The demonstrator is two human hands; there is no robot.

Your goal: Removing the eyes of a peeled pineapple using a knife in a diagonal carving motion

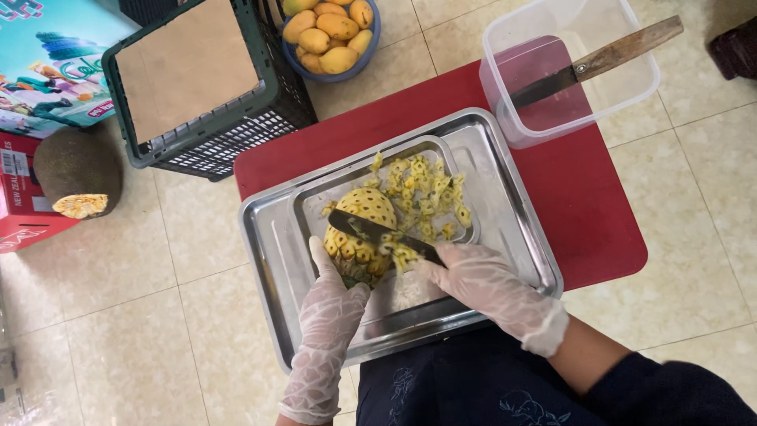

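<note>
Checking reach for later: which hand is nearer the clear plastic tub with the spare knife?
Right. The right hand grips a knife below the tub; the left hand, holding the pineapple, sits farther left.

Beyond the hands, at the far right, a clear plastic tub (569, 71) sits on a red board (599, 213), with a wooden-handled knife (599, 61) resting across its rim. Straight ahead is a blue bowl of yellow mangoes (331, 31). Farther left stand a dark green crate lined with cardboard (201, 87), then a cut jackfruit (77, 173) on the tiled floor (126, 331).
</note>
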